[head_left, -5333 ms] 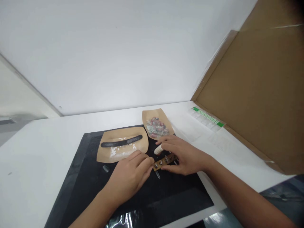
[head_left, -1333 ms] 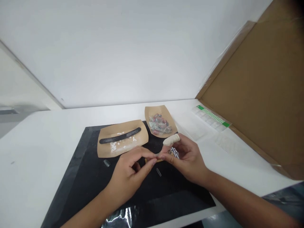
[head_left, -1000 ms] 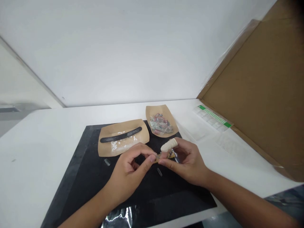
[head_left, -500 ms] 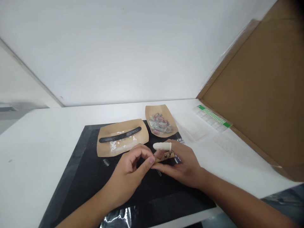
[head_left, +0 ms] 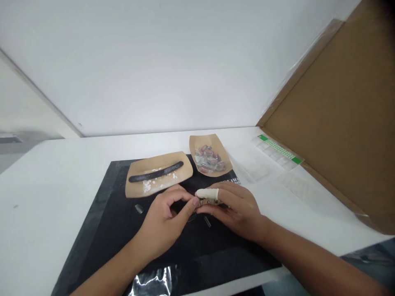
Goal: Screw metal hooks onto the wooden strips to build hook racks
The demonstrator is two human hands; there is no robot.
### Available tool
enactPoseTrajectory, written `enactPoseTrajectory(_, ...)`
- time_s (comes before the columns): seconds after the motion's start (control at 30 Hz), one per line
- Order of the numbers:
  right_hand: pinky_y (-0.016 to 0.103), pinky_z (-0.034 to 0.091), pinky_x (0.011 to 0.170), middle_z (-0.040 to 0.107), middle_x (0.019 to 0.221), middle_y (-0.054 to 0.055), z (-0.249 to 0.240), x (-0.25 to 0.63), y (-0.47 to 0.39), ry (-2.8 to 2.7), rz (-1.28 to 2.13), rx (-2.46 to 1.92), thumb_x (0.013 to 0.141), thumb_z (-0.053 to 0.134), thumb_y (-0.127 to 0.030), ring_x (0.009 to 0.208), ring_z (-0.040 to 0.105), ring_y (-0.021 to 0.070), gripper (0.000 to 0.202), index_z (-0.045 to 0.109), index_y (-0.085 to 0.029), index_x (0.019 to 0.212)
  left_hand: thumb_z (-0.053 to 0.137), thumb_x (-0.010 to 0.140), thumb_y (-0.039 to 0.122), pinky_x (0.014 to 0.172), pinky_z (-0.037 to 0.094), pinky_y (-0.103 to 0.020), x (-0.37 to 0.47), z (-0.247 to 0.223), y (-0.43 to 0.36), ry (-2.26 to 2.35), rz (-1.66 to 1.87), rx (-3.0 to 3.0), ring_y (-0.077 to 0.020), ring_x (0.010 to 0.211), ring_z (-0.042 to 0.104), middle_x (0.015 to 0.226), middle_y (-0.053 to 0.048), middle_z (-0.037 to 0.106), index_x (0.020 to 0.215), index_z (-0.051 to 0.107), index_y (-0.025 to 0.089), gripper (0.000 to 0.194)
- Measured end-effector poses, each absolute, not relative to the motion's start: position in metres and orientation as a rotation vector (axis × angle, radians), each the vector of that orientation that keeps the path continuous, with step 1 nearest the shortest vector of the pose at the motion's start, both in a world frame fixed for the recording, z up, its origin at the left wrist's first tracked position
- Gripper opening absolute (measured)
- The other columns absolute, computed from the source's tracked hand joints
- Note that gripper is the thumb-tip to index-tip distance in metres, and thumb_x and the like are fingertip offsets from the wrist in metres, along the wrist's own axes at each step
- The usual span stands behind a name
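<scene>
Above mat (head_left: 108,242), finger cot (head_left: 207,193) lowered toward strip (head_left: 210,202).

2 brown paper trays (head_left: 133,190) side by side, 1 holding a curved black file (head_left: 156,172) plus scattered white bits (head_left: 147,186). Clear plastic pack (head_left: 268,154) with a green label (head_left: 280,149) sits by the big cardboard sheet (head_left: 339,115).

There were two hands (head_left: 171,213) (head_left: 240,207), one strip (head_left: 207,202), two brown trays (head_left: 135,190) (head_left: 201,140), one black file (head_left: 156,173), one finger cot (head_left: 207,193) and one mat (head_left: 197,253).

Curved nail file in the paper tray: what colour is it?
The nail file is black with greyish patches, best seen in the head view.
</scene>
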State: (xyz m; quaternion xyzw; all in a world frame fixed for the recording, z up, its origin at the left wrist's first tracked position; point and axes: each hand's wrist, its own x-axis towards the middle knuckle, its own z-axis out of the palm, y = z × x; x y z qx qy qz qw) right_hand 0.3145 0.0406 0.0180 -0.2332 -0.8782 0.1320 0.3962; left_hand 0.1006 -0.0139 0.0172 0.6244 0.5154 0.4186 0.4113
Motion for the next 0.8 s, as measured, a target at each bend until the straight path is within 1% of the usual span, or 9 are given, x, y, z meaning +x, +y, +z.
enactPoseTrajectory(0.07, 0.035, 0.058, 0.072, 0.080, 0.093, 0.007, 0.017, 0.315, 0.042, -2.256, 0.329, -0.622, 0.097, 0.077, -0.039, 0.081, 0.074, 0.0216, 0.022, 0.071, -0.022, 0.110, 0.059, 0.106, 0.035, 0.077, 0.046, -0.031, 0.096, 0.018, -0.012, 1.346, 1.063, 1.817, -0.0165, 0.082, 0.059, 0.082, -0.002, 0.063, 0.082, 0.075, 0.020, 0.032)
enactPoseTrajectory(0.17, 0.035, 0.056, 0.074, 0.080, 0.094, 0.007, 0.012, 0.315, 0.044, -2.331, 0.316, -0.649, 0.097, 0.076, -0.044, 0.083, 0.074, 0.0225, 0.026, 0.072, -0.020, 0.106, 0.052, 0.109, 0.028, 0.081, 0.045, -0.035, 0.088, 0.017, -0.011, 1.410, 1.091, 2.100, -0.0185, 0.083, 0.056, 0.083, -0.004, 0.060, 0.082, 0.071, 0.017, 0.035)
enactPoseTrajectory(0.3, 0.035, 0.053, 0.082, 0.081, 0.096, 0.003, 0.006, 0.315, 0.047, -2.369, 0.372, -0.677, 0.095, 0.078, -0.046, 0.090, 0.074, 0.0221, 0.028, 0.068, -0.021, 0.105, 0.047, 0.110, 0.026, 0.079, 0.045, -0.038, 0.079, 0.016, -0.010, 1.492, 1.061, 2.238, -0.0202, 0.081, 0.054, 0.083, -0.005, 0.058, 0.081, 0.068, 0.015, 0.038)
enactPoseTrajectory(0.4, 0.034, 0.051, 0.083, 0.083, 0.098, 0.000, 0.003, 0.314, 0.048, -2.381, 0.432, -0.686, 0.094, 0.080, -0.046, 0.091, 0.073, 0.0211, 0.030, 0.062, -0.023, 0.101, 0.049, 0.109, 0.026, 0.079, 0.047, -0.038, 0.078, 0.013, -0.010, 1.513, 1.016, 2.248, -0.0211, 0.083, 0.056, 0.084, -0.005, 0.059, 0.082, 0.068, 0.017, 0.034)
enactPoseTrajectory(0.53, 0.036, 0.047, 0.084, 0.083, 0.101, -0.001, 0.003, 0.313, 0.047, -2.409, 0.462, -0.753, 0.094, 0.080, -0.046, 0.093, 0.073, 0.0227, 0.032, 0.058, -0.024, 0.101, 0.054, 0.106, 0.024, 0.084, 0.050, -0.041, 0.080, 0.008, -0.012, 1.505, 0.940, 2.295, -0.0232, 0.090, 0.059, 0.092, -0.007, 0.063, 0.088, 0.069, 0.017, 0.025)
enactPoseTrajectory(0.63, 0.036, 0.044, 0.083, 0.084, 0.101, -0.002, 0.003, 0.312, 0.047, -2.407, 0.496, -0.785, 0.094, 0.081, -0.045, 0.094, 0.073, 0.0230, 0.034, 0.055, -0.024, 0.100, 0.056, 0.104, 0.022, 0.083, 0.052, -0.043, 0.081, 0.007, -0.013, 1.506, 0.826, 2.383, -0.0253, 0.092, 0.058, 0.091, -0.007, 0.064, 0.089, 0.070, 0.017, 0.021)
enactPoseTrajectory(0.8, 0.036, 0.042, 0.084, 0.083, 0.101, -0.003, 0.005, 0.310, 0.046, -2.424, 0.519, -0.808, 0.092, 0.084, -0.039, 0.094, 0.072, 0.0226, 0.035, 0.053, -0.024, 0.097, 0.059, 0.102, 0.020, 0.083, 0.053, -0.043, 0.082, 0.011, -0.014, 1.439, 0.839, 2.347, -0.0245, 0.090, 0.059, 0.092, -0.007, 0.067, 0.092, 0.071, 0.018, 0.016)
